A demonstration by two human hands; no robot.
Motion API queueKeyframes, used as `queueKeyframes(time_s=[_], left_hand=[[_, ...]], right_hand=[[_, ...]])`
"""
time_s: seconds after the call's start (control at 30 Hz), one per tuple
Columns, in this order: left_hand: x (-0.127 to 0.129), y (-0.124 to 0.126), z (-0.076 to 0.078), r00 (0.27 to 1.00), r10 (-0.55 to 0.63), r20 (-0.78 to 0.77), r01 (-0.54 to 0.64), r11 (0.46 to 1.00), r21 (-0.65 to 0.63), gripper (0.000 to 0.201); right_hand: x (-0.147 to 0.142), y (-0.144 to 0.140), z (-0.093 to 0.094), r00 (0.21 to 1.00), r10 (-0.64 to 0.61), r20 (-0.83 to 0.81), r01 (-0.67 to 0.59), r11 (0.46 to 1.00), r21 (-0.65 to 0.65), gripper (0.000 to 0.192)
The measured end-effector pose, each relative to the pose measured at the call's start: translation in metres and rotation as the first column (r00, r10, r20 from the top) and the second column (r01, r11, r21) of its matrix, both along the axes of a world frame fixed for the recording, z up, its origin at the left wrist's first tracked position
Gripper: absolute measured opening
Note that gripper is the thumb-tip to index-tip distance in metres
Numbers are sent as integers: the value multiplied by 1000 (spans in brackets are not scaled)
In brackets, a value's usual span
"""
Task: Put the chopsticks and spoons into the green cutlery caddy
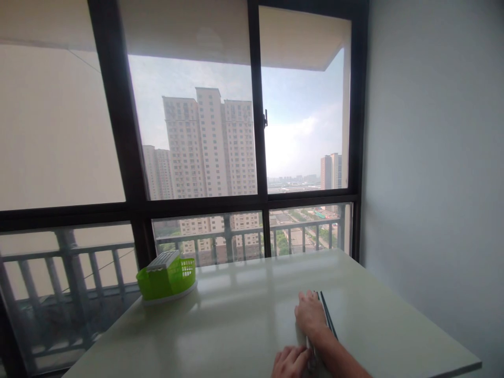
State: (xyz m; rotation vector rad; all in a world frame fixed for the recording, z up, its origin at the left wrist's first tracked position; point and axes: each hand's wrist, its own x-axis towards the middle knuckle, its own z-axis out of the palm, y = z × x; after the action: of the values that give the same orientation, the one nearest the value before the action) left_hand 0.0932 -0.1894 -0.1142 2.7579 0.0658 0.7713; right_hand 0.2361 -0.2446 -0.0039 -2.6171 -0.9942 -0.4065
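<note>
At the near edge of the bench [236, 315], our left hand [289, 362] and right hand [311, 315] press flat, fingers together, on thin dark sticks [326, 315]; a careless nudge could roll them off. Farther left sits a green basket [167, 275].

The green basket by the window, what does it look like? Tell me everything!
The lime-green plastic basket has slotted walls and sits upright on a white base at the far left corner of the glossy white table, close to the window. A pale ribbed lid or tray lies tilted across its top. What is inside is hidden. Neither hand touches it.
</note>
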Motion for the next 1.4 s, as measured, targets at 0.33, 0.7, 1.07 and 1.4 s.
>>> queueKeyframes(time_s=[0.33,0.7,1.07,1.4], left_hand=[[-58,29,70,996,20,-90,-47,950,-309,33],[-148,215,131,630,762,152,-577,590,-564,37],[-228,330,196,270,954,131,-824,300,-481,72],[-198,381,238,312,950,-7,-914,298,-277,95]], right_hand=[[0,-23,-29,997,74,-14,-74,997,9,49],[3,-35,-39,992,124,-14,-123,990,69,55],[116,-73,-42,980,-7,197,-117,780,615,40],[105,-71,-44,987,-24,157,-86,754,652,29]])
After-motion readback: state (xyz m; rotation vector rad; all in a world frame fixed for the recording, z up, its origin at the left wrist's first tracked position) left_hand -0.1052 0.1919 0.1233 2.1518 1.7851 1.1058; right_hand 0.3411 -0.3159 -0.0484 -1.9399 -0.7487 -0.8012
